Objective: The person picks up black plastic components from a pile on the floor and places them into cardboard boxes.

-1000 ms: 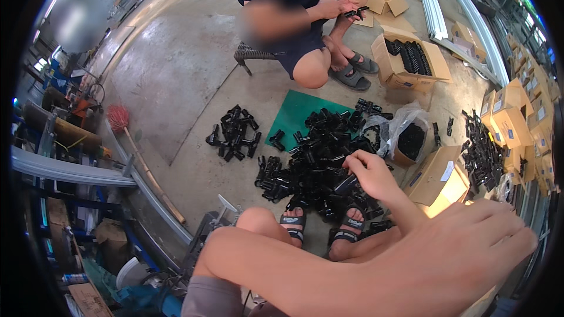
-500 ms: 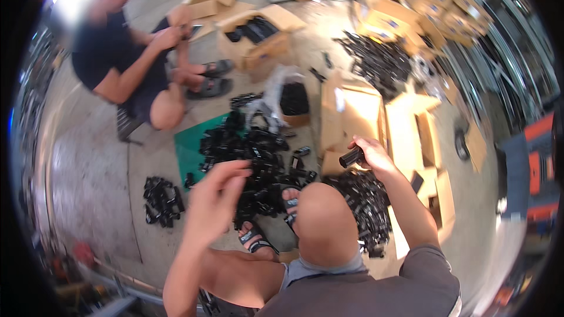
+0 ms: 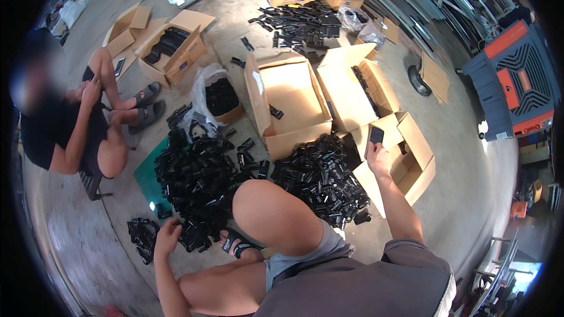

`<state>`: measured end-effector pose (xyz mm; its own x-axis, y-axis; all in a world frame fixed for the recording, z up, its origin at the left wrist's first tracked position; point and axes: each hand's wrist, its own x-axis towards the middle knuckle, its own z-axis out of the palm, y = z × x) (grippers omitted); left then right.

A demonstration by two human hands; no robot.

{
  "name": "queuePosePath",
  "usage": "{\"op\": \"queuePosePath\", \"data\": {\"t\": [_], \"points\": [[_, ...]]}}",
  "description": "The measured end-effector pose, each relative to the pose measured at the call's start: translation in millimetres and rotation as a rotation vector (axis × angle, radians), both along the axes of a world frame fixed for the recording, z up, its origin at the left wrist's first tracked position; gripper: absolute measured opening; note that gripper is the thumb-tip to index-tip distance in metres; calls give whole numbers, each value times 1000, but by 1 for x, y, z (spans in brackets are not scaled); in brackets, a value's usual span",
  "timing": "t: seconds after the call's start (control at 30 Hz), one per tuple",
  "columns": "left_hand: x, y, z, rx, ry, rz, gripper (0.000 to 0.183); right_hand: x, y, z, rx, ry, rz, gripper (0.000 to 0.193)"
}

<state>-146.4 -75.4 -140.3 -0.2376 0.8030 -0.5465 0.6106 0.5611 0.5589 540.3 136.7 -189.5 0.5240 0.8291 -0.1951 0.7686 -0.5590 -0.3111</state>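
Observation:
My right hand is closed on the lower end of a dark, flat phone, above the flaps of the cardboard boxes on the right. My left hand is low, its fingers curled together at the edge of a large heap of black plastic parts; whatever they hold is hidden. That heap lies partly on a green sheet. Beyond my raised knee spreads a second heap of black parts. One black part lies in the open cardboard box behind it.
At left sits a person on a low stool, hands together. Further boxes hold black parts, one wrapped in clear plastic. Another black pile lies far back, near metal profiles. A grey and red machine stands right.
The black part has left my right hand, which now grips the phone that lay on the box flap. My left hand has come down to the heap's edge. The view has turned right.

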Motion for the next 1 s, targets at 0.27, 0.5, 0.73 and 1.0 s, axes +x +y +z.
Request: {"op": "queuePosePath", "data": {"t": [0.27, 0.5, 0.73, 1.0], "points": [[-26, -106, -21, -887, -68, 185, 44, 133, -59, -88, -142, -80, -309, 35], [58, -119, -9, -1236, -7, 368, 51, 234, -37, -124, -321, -50, -67, 55], [137, -57, 12, -737, -16, 103, 51, 247, 38, -133, -351, -77, -66, 84], [174, -67, 27, -780, 47, 98, 51, 255, 67, -142, 596, 36, -217, 72]]}}
